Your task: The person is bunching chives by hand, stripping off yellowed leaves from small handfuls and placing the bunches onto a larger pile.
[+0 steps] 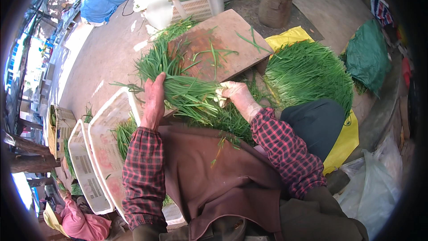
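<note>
A loose bunch of garlic chives [191, 91] stretches between my two hands above my lap. My left hand [154, 98] is closed on its left part, the thumb lying over the green leaves. At the right end of the bunch, my right hand [238, 96] grips with bent fingers, which look pale or covered at the tips. More chives [154, 62] lie beyond my left hand, against a square board [223, 40] with a stained top and scattered leaves. Loose greens [236, 122] rest below the bunch, at the edge of my brown apron [209, 169].
On the right, a large pile of chives [307, 73] lies on a yellow sack [341, 147]. White plastic crates [91, 176] stand at my left; another crate [198, 6] sits beyond the board. A tree trunk [276, 0] rises ahead. A person in pink [82, 221] is at lower left.
</note>
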### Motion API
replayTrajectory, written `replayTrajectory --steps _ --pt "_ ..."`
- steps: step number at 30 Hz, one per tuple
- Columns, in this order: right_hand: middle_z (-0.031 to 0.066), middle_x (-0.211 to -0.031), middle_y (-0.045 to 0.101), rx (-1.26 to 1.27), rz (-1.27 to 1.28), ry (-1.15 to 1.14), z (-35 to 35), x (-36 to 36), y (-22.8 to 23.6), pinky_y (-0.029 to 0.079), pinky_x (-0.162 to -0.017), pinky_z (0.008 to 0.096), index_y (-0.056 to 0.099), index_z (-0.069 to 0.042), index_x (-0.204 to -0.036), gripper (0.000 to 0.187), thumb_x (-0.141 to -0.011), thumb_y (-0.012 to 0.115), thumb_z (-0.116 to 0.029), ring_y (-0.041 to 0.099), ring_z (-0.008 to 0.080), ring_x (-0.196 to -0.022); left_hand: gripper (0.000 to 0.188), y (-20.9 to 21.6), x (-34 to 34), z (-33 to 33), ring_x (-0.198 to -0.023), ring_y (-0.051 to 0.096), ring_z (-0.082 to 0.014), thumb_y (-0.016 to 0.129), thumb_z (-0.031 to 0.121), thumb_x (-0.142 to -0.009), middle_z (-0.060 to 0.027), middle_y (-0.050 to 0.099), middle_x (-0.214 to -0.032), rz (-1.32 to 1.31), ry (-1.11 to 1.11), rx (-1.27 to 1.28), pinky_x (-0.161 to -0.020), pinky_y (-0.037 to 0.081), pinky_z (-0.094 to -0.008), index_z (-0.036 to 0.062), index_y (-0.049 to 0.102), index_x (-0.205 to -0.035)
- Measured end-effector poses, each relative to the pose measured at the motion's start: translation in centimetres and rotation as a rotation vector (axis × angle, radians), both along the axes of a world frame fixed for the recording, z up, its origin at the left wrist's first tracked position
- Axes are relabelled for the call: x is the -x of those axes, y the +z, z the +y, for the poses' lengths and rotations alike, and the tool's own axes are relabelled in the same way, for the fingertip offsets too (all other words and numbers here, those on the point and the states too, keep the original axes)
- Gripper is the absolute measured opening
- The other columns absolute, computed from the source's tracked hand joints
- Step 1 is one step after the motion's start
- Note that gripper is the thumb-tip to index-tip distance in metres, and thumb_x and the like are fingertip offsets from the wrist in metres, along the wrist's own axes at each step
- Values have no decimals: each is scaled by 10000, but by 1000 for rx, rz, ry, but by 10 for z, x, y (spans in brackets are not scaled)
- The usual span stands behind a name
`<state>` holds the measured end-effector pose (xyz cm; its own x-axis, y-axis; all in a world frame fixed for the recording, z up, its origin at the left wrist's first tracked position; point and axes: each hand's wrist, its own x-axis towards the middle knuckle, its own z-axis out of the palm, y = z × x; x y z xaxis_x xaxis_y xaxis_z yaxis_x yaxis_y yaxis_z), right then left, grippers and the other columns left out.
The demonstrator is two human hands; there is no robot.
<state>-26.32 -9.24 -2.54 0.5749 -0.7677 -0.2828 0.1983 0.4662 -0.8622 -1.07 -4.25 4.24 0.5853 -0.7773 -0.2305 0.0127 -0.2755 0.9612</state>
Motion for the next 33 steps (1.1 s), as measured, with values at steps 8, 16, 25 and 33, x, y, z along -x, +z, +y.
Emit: replayTrajectory --steps 8,16,25,33 --pt "72 -781 703 -27 14 -99 17 21 -5 497 -548 254 678 35 -1036 174 -940 646 -106 613 112 -587 294 -20 9 9 -894 621 -173 553 136 -984 -86 649 -1076 -22 -66 180 -770 526 -326 -27 538 -1229" --pt "73 -771 695 131 188 -272 27 56 8 496 -528 243 694 16 -1020 156 -938 615 -91 613 107 -593 278 -20 -14 23 -899 623 -158 543 111 -999 -90 667 -1083 -191 37 249 -794 525 -312 -37 561 -1234" --pt "77 -873 735 1046 729 -47 47 -9 28 515 -609 274 739 9 -1041 307 -892 734 -260 640 108 -664 357 -10 22 27 -1038 581 -247 542 133 -1003 -178 622 -1200 -501 144 249 -924 452 -379 -79 479 -1284" --pt "60 -669 668 72 173 -180 54 -2 10 448 -477 236 715 24 -931 158 -931 658 -124 583 95 -526 372 3 37 39 -1016 563 -237 529 114 -1010 -164 599 -1172 -408 146 399 -916 453 -359 -80 457 -1319"
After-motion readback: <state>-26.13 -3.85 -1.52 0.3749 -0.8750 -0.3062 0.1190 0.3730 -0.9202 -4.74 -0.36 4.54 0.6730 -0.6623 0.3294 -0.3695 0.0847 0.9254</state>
